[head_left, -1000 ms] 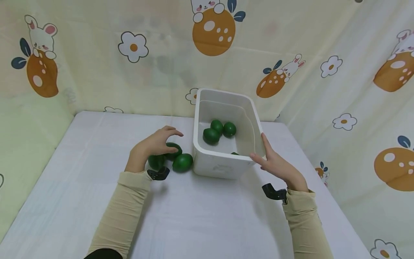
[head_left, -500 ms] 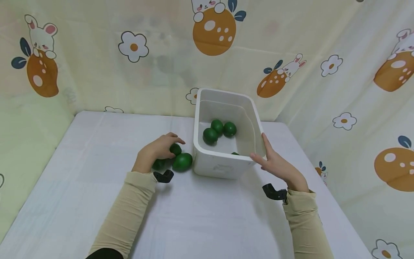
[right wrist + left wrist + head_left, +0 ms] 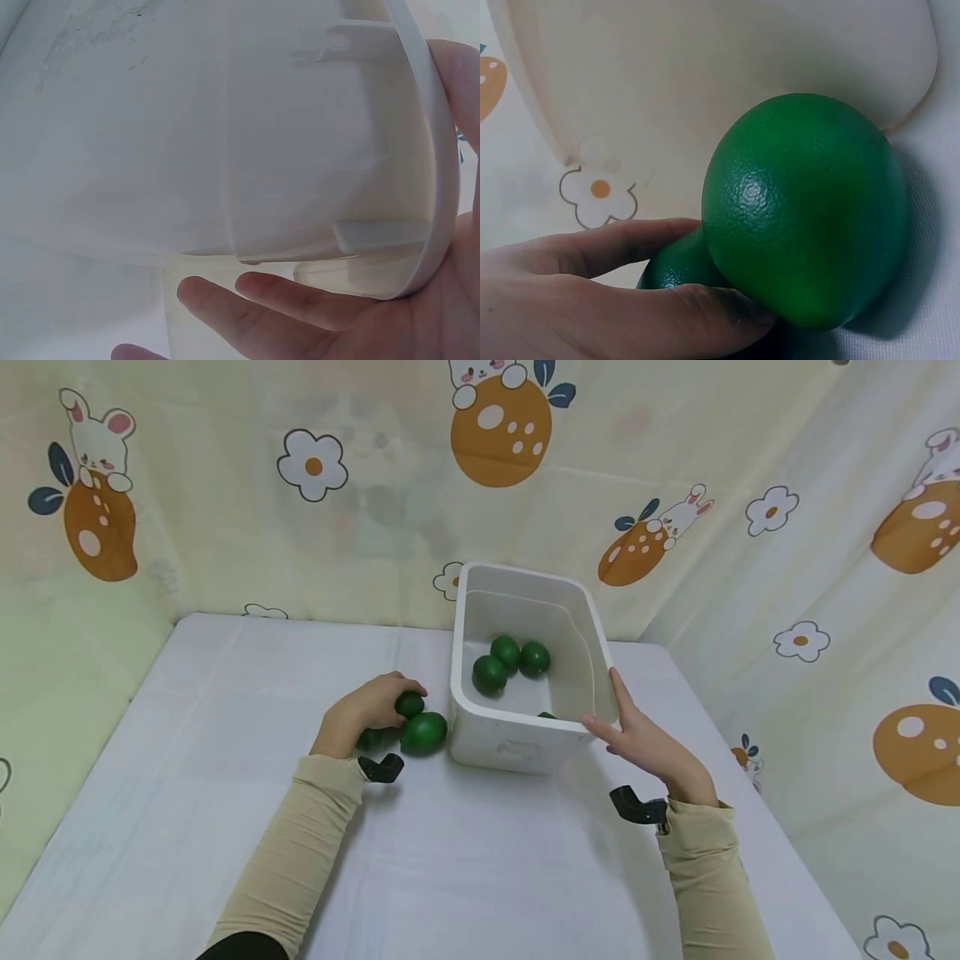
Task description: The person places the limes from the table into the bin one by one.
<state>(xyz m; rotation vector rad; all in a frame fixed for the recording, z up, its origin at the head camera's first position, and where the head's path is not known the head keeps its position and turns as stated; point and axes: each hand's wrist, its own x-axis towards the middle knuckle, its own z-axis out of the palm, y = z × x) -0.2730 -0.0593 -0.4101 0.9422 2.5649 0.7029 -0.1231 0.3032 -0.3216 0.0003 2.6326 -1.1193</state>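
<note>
My left hand [image 3: 372,703] pinches a dark green, lime-like fruit [image 3: 409,704] between thumb and fingers, just left of a white plastic bin [image 3: 495,743]. In the left wrist view most of that held fruit [image 3: 679,264] is hidden by the hand and by a larger green fruit [image 3: 806,210] with dimpled skin and a blunt tip. A third green fruit [image 3: 368,740] lies partly under my left wrist. My right hand [image 3: 651,743] grips the bin's right rim. In the right wrist view the thumb is over the rim [image 3: 439,172], with fingers along the outer wall.
Inside the bin lie several more green fruits [image 3: 490,676], one mostly hidden behind the front wall. A white cloth covers the table [image 3: 480,860]. Behind and beside it hang curtains [image 3: 390,527] printed with rabbits and flowers.
My left hand has moved slightly right, and its fingers have come round a green fruit. The right hand and the bin stay in place.
</note>
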